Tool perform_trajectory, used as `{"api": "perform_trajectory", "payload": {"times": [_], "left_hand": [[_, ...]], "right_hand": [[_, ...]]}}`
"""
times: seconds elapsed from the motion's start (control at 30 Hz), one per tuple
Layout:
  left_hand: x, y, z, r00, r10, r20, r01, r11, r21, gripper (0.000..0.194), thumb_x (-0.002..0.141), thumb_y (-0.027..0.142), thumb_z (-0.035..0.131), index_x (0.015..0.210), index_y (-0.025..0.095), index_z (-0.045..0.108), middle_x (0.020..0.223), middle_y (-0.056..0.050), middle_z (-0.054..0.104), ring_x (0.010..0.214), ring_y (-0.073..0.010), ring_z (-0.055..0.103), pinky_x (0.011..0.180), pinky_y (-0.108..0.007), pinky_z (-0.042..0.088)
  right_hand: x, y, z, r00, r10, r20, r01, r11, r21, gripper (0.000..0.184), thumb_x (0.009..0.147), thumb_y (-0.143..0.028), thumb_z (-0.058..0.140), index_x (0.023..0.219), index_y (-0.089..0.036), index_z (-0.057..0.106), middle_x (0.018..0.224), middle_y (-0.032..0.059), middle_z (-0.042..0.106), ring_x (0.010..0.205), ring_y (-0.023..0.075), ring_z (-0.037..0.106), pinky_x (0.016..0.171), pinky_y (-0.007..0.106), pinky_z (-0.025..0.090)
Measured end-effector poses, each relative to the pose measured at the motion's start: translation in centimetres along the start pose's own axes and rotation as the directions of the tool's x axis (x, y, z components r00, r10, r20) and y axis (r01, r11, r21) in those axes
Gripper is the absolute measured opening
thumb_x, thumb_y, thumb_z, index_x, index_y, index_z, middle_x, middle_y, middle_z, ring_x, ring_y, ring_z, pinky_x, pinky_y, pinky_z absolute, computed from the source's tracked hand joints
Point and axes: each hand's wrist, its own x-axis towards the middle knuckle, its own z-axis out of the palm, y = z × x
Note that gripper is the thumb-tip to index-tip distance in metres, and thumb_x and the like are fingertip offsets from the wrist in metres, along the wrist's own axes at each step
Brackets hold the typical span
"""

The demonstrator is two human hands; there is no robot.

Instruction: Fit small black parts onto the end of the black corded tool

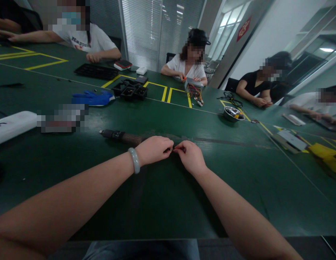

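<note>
My left hand, with a pale bangle at the wrist, is closed in a pinch over the green table. Facing it, my right hand is pinched too, its fingertips almost meeting the left ones. Between the fingertips shows a tiny brass-coloured piece, too small to name; both hands seem to grip it. Just beyond my left hand lies a dark screwdriver-like tool with a metal tip pointing left, its right end partly hidden by that hand.
At left lie a white elongated case and a blue glove. Black trays stand behind. A metal bowl of parts sits right of centre, a yellow cloth-like item far right. Several people work along the far side.
</note>
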Motion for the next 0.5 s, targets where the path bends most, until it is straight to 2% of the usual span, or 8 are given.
{"api": "perform_trajectory", "payload": {"times": [0.23, 0.37, 0.43, 0.5], "left_hand": [[0.11, 0.12, -0.08, 1.000, 0.014, 0.002, -0.014, 1.000, -0.001, 0.009, 0.084, 0.019, 0.051, 0.085, 0.018, 0.060, 0.082, -0.003, 0.062, 0.078, -0.0162, 0.059, 0.074, -0.029, 0.044], [0.06, 0.17, -0.30, 1.000, 0.018, 0.004, -0.018, 1.000, 0.008, 0.008, 0.085, 0.020, 0.051, 0.084, 0.018, 0.059, 0.083, -0.002, 0.062, 0.077, -0.0160, 0.059, 0.072, -0.030, 0.044], [0.00, 0.20, -0.34, 1.000, 0.023, 0.003, -0.023, 1.000, 0.017, 0.007, 0.086, 0.020, 0.051, 0.086, 0.018, 0.058, 0.084, -0.002, 0.062, 0.078, -0.0161, 0.059, 0.073, -0.030, 0.044], [-0.05, 0.25, -0.27, 1.000, 0.023, 0.006, -0.023, 0.999, 0.032, 0.006, 0.086, 0.020, 0.052, 0.088, 0.018, 0.057, 0.086, -0.003, 0.063, 0.079, -0.0166, 0.059, 0.074, -0.030, 0.045]], "right_hand": [[0.05, -0.05, -0.11, 1.000, -0.029, 0.003, 0.029, 0.999, -0.030, 0.003, 0.084, -0.021, 0.062, 0.083, -0.020, 0.064, 0.084, 0.0013, 0.063, 0.086, 0.0168, 0.057, 0.082, 0.031, 0.041], [0.23, 0.21, -0.02, 0.994, -0.109, -0.022, 0.108, 0.993, -0.038, 0.002, 0.084, -0.020, 0.062, 0.083, -0.019, 0.061, 0.104, 0.0054, 0.062, 0.102, 0.0191, 0.054, 0.093, 0.034, 0.038], [0.41, 0.43, 0.09, 0.990, -0.137, 0.019, 0.138, 0.990, -0.019, 0.003, 0.085, -0.018, 0.061, 0.084, -0.019, 0.058, 0.108, 0.0054, 0.062, 0.105, 0.0188, 0.054, 0.095, 0.034, 0.037], [0.58, 0.63, 0.20, 0.987, -0.136, 0.082, 0.137, 0.990, -0.010, 0.005, 0.087, -0.017, 0.059, 0.085, -0.019, 0.055, 0.101, 0.0037, 0.063, 0.097, 0.0177, 0.056, 0.089, 0.032, 0.039]]}}
